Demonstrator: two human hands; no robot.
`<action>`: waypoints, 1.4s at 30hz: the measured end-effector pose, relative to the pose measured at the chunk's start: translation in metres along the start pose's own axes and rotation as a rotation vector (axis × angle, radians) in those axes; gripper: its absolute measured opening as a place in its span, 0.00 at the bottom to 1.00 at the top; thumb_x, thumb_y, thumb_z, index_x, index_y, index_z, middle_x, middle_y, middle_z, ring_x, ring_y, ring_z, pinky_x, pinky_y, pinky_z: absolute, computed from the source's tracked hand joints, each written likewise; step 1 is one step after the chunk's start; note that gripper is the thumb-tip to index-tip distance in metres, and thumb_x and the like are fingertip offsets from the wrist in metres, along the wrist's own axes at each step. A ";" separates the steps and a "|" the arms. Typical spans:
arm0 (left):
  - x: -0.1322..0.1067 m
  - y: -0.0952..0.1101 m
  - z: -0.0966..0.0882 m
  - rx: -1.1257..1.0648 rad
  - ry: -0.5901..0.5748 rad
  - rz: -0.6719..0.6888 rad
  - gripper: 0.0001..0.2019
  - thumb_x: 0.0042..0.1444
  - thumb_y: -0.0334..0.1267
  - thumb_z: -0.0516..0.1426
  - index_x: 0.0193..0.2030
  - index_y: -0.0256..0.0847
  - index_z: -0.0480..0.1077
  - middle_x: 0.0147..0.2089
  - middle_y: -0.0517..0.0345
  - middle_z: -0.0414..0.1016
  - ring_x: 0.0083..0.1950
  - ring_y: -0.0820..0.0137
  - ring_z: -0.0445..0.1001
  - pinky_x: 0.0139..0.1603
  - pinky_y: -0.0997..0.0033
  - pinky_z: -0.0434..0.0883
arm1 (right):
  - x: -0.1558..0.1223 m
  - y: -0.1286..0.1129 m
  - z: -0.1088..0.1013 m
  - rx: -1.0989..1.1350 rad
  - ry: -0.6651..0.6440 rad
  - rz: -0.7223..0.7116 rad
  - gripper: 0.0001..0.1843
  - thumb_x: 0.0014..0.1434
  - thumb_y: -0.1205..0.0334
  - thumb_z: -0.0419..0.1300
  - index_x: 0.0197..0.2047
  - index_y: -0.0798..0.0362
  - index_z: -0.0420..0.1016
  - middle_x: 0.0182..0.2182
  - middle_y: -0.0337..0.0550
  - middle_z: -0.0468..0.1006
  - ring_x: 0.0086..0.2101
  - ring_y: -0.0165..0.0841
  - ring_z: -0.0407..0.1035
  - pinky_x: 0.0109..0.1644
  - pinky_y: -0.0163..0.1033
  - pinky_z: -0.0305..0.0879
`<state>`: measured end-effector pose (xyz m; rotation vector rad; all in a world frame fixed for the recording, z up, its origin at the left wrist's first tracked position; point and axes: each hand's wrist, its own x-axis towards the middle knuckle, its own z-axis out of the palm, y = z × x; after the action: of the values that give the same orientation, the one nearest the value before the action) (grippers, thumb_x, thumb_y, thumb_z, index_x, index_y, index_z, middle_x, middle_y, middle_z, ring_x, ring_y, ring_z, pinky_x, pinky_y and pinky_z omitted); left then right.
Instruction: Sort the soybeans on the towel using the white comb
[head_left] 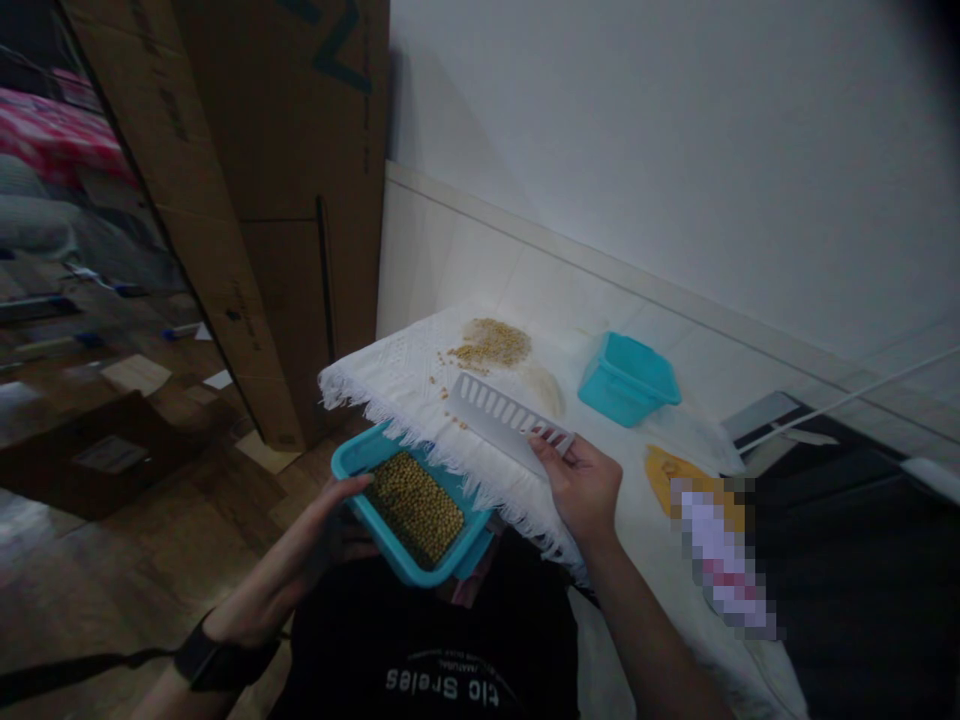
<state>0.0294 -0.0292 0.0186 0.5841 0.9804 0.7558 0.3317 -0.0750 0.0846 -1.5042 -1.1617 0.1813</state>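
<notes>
My left hand (341,515) grips the left side of a blue plastic container (416,577), tilted just below the table's fringed edge. Inside it lie many small yellow beans (416,505), probably soybeans. My right hand (585,485) holds one end of a grey slotted plastic strip (499,420), its long side low over the white tablecloth (397,360). Past the strip's far end, a pile of loose beans (495,342) is spread on the cloth, and a few single beans lie between the pile and the strip.
A second blue container (628,382) stands on the table near the wall. Right of it lie an orange-yellow item (664,480) and a blurred-out packet (724,570). A tall cardboard box (285,150) stands at the left, beside a cluttered wooden floor (195,420). A dark object (847,530) borders the right.
</notes>
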 end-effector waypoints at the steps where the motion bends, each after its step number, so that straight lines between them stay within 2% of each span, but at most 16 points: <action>1: 0.001 0.000 -0.001 0.002 0.001 0.006 0.27 0.57 0.50 0.72 0.60 0.45 0.73 0.50 0.48 0.87 0.39 0.58 0.87 0.41 0.57 0.84 | 0.000 -0.001 0.002 0.018 -0.009 0.000 0.18 0.57 0.46 0.72 0.34 0.53 0.89 0.27 0.44 0.87 0.28 0.39 0.79 0.32 0.39 0.74; 4: 0.002 -0.001 -0.004 -0.003 0.004 0.005 0.30 0.56 0.50 0.72 0.63 0.46 0.73 0.55 0.47 0.86 0.42 0.55 0.87 0.42 0.55 0.85 | 0.001 -0.004 0.006 0.051 -0.035 -0.007 0.19 0.57 0.44 0.73 0.35 0.53 0.90 0.30 0.46 0.89 0.30 0.41 0.82 0.34 0.40 0.77; 9: 0.001 0.002 -0.003 -0.005 0.018 0.028 0.26 0.54 0.51 0.72 0.57 0.47 0.76 0.60 0.46 0.85 0.50 0.49 0.87 0.44 0.54 0.85 | -0.004 -0.009 0.007 0.051 -0.052 -0.033 0.15 0.58 0.48 0.74 0.36 0.52 0.91 0.32 0.46 0.90 0.31 0.43 0.85 0.35 0.41 0.81; 14: 0.006 0.003 -0.004 -0.021 0.088 0.005 0.31 0.50 0.52 0.74 0.58 0.48 0.74 0.49 0.49 0.87 0.44 0.48 0.88 0.42 0.50 0.85 | -0.016 -0.021 0.004 0.090 -0.101 -0.110 0.08 0.57 0.54 0.74 0.35 0.49 0.91 0.31 0.44 0.90 0.30 0.42 0.85 0.35 0.40 0.81; 16: 0.008 0.003 -0.006 -0.030 0.074 -0.007 0.31 0.49 0.51 0.74 0.58 0.48 0.73 0.47 0.49 0.87 0.43 0.47 0.88 0.43 0.49 0.84 | -0.019 -0.024 0.002 0.096 -0.121 -0.127 0.07 0.58 0.55 0.74 0.35 0.49 0.91 0.31 0.44 0.90 0.30 0.42 0.85 0.35 0.39 0.81; 19: 0.007 0.003 -0.005 -0.018 0.061 0.009 0.29 0.51 0.51 0.73 0.58 0.49 0.74 0.49 0.49 0.87 0.43 0.49 0.87 0.42 0.51 0.84 | -0.017 -0.021 -0.003 0.059 -0.043 -0.107 0.10 0.59 0.53 0.74 0.36 0.50 0.91 0.31 0.43 0.90 0.30 0.40 0.84 0.35 0.38 0.79; 22: 0.001 0.003 -0.002 -0.007 0.030 0.025 0.28 0.54 0.52 0.72 0.59 0.49 0.74 0.51 0.48 0.87 0.44 0.52 0.87 0.42 0.54 0.83 | -0.006 -0.007 -0.011 -0.036 0.125 -0.065 0.17 0.59 0.47 0.74 0.34 0.53 0.89 0.27 0.42 0.86 0.29 0.40 0.81 0.34 0.38 0.76; 25: -0.003 0.001 0.000 -0.013 -0.006 0.028 0.28 0.55 0.51 0.72 0.60 0.47 0.74 0.49 0.49 0.87 0.43 0.54 0.87 0.44 0.55 0.84 | 0.004 0.008 -0.018 -0.132 0.201 -0.051 0.21 0.58 0.43 0.73 0.32 0.55 0.88 0.22 0.40 0.82 0.28 0.38 0.77 0.34 0.38 0.73; 29: -0.002 -0.004 0.002 -0.008 0.002 0.007 0.25 0.57 0.49 0.71 0.58 0.46 0.75 0.46 0.53 0.86 0.38 0.58 0.87 0.42 0.57 0.84 | 0.006 0.015 -0.021 -0.170 0.187 -0.054 0.23 0.59 0.41 0.72 0.32 0.55 0.87 0.21 0.39 0.79 0.26 0.36 0.74 0.31 0.37 0.68; 35: 0.003 -0.008 0.001 -0.011 -0.009 -0.008 0.26 0.57 0.51 0.71 0.58 0.46 0.73 0.46 0.52 0.86 0.38 0.59 0.86 0.41 0.56 0.84 | 0.004 0.014 -0.019 -0.206 0.198 -0.081 0.26 0.59 0.38 0.71 0.30 0.54 0.86 0.17 0.36 0.74 0.25 0.35 0.71 0.29 0.36 0.67; 42: 0.000 -0.005 0.004 -0.021 -0.030 -0.004 0.30 0.57 0.51 0.71 0.64 0.47 0.71 0.49 0.51 0.87 0.41 0.57 0.87 0.43 0.54 0.85 | 0.000 0.013 -0.019 -0.177 0.171 -0.063 0.23 0.59 0.41 0.71 0.28 0.54 0.85 0.19 0.38 0.77 0.23 0.34 0.71 0.28 0.36 0.66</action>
<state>0.0343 -0.0326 0.0171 0.5731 0.9452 0.7509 0.3517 -0.0854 0.0800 -1.6012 -1.1078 -0.0945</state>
